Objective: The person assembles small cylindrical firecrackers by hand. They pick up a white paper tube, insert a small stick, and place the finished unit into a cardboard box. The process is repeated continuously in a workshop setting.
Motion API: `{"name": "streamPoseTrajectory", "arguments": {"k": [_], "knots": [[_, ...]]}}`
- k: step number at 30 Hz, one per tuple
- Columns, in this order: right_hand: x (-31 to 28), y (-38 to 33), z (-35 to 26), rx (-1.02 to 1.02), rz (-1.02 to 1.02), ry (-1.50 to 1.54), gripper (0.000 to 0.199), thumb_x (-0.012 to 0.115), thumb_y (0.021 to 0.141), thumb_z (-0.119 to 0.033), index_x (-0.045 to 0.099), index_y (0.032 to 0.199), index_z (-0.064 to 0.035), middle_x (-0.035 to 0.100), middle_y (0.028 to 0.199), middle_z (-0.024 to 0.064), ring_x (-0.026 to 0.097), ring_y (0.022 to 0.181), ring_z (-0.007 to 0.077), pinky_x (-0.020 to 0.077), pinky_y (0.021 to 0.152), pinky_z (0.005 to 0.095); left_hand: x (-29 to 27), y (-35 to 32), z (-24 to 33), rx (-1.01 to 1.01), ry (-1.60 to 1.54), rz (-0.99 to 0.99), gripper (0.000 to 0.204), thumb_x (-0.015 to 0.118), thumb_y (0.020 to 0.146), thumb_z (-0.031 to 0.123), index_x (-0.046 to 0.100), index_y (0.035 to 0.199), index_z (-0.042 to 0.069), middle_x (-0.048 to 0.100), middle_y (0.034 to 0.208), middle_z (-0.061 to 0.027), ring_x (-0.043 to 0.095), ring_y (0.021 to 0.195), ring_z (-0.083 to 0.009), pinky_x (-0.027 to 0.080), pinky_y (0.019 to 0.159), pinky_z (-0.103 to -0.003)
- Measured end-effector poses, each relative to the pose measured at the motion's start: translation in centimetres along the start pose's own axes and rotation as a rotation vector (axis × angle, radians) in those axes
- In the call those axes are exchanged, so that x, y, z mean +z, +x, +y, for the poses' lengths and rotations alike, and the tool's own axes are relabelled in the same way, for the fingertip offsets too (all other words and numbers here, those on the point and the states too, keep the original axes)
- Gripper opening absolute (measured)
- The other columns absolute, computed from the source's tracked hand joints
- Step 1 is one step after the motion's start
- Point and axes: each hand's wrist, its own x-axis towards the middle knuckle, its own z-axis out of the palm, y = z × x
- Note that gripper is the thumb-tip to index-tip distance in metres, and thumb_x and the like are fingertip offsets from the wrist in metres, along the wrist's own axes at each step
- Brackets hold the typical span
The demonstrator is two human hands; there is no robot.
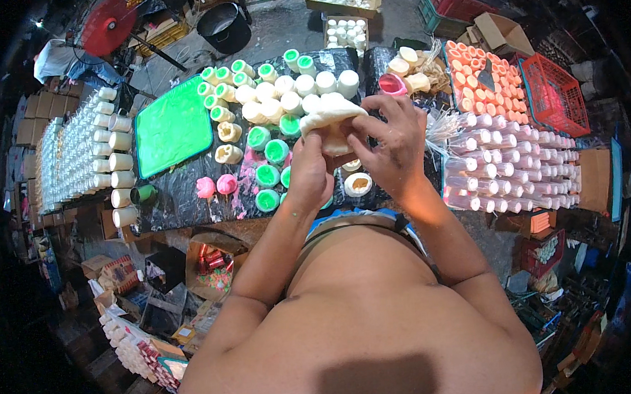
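Above the middle of the bench I hold a cream, soft-looking piece with a thick, folded-back rim [331,116], perhaps a rubber mould. My left hand [309,167] is closed on its left side, the thumb pressed against its front. The fingers of my right hand [390,140] are bent and pinch its right edge. What lies inside the piece is hidden. Just left of my left hand stand several cream cups filled with green [276,151]. Below my hands sits a cream ring-shaped piece with a brown centre [358,185]. Beyond the held piece are several white cylinders [326,82].
A bright green tray [174,126] lies left, beside stacked white cylinders [120,161]. Two pink rounded pieces [226,183] and a dark green cup [143,194] are near the front edge. Orange-topped pieces [488,85], white-and-pink tubes [505,160] and a red crate [555,96] stand right.
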Motion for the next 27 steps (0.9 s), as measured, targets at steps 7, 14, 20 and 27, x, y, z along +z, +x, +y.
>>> {"name": "streamPoseTrajectory", "arguments": {"k": [7,14,20,27], "knots": [[0.0,-0.3,-0.5,0.015,0.014,-0.006,0.019,0.083,0.065,-0.018,0.075,0.082,-0.0160,0.066,0.103,-0.0017,0.058,0.103,0.0234,0.0386,0.089,0.0435,-1.3,0.9,-0.9,0.099,0.065,-0.025,0.033,0.049,0.110,0.022,0.059,0.135,0.002,0.064,0.133,-0.0098,0.065,0.118,-0.0219,0.054,0.101,-0.038],[0.8,-0.4,-0.3,0.057,0.077,-0.019,0.017,0.082,0.068,-0.016,0.075,0.083,-0.0139,0.066,0.102,0.0013,0.058,0.102,0.0244,0.0389,0.090,0.0451,-0.5,1.2,-0.2,0.044,0.034,-0.124,0.032,0.049,0.104,0.008,0.060,0.134,0.002,0.065,0.130,-0.0092,0.066,0.117,-0.0194,0.056,0.100,-0.035],[0.9,-0.5,-0.2,0.077,0.060,-0.007,0.018,0.082,0.069,-0.017,0.076,0.086,-0.0142,0.067,0.100,0.0009,0.058,0.102,0.0247,0.0381,0.092,0.0446,0.0,1.3,-0.7,-0.090,-0.093,-0.064,0.036,0.044,0.104,0.011,0.057,0.137,0.005,0.063,0.133,-0.0087,0.063,0.122,-0.0216,0.053,0.103,-0.041],[0.2,-0.7,0.9,0.130,-0.037,0.009,0.017,0.078,0.073,-0.017,0.077,0.090,-0.0148,0.067,0.100,0.0010,0.059,0.104,0.0253,0.0375,0.094,0.0449,0.9,0.9,-1.3,-0.218,-0.252,-0.002,0.041,0.039,0.104,0.012,0.051,0.142,0.003,0.060,0.138,-0.0122,0.060,0.127,-0.0251,0.046,0.113,-0.045]]}}
